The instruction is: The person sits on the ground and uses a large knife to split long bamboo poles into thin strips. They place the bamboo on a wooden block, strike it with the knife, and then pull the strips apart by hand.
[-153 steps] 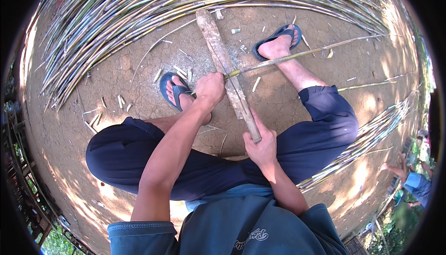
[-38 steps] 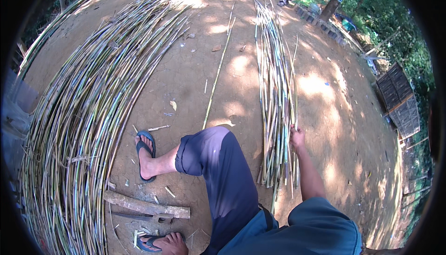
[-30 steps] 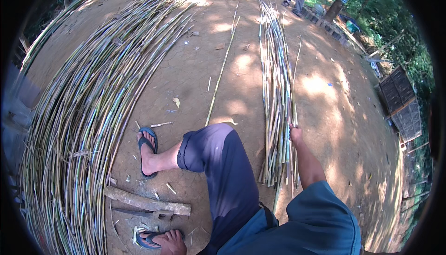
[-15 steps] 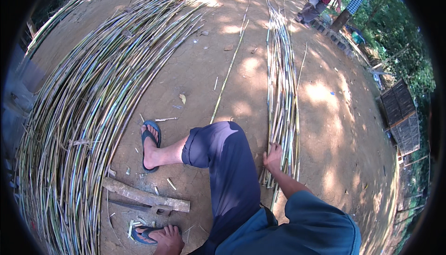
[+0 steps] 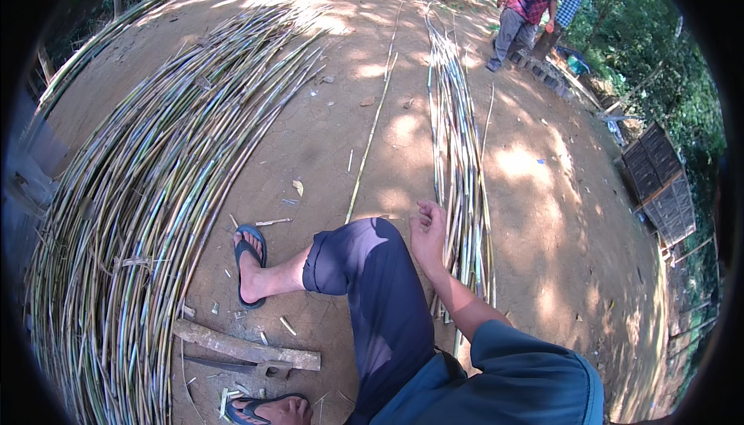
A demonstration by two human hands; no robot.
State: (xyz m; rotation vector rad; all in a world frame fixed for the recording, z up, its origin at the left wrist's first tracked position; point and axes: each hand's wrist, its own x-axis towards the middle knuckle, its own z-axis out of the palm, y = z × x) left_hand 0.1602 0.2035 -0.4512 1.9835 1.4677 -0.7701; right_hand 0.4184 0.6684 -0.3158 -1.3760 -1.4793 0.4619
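My right hand [image 5: 428, 237] is raised beside my bent knee, fingers curled in and nothing visible in them. It is close to the left edge of a narrow bundle of thin bamboo poles [image 5: 459, 161] lying lengthwise on the ground. At the lower edge, by my sandalled foot [image 5: 246, 408], what seems to be my left hand [image 5: 293, 409] is partly cut off, and its fingers are not clear. Just above lie a dark flat blade [image 5: 221, 364] and a rough length of wood [image 5: 232, 342]. A single thin pole [image 5: 373, 134] lies left of the bundle.
A wide heap of bamboo poles [image 5: 163, 192] spreads along the left. Short cut pieces [image 5: 273, 223] are scattered around my feet. At the back right a person [image 5: 527, 14] stands near a tree and a row of blocks [image 5: 540, 75]. A woven panel structure [image 5: 659, 185] is at the right.
My right hand has lifted off the pole bundle and moved up and left, fingers curling. The person at the back now stands more upright. My view has shifted slightly.
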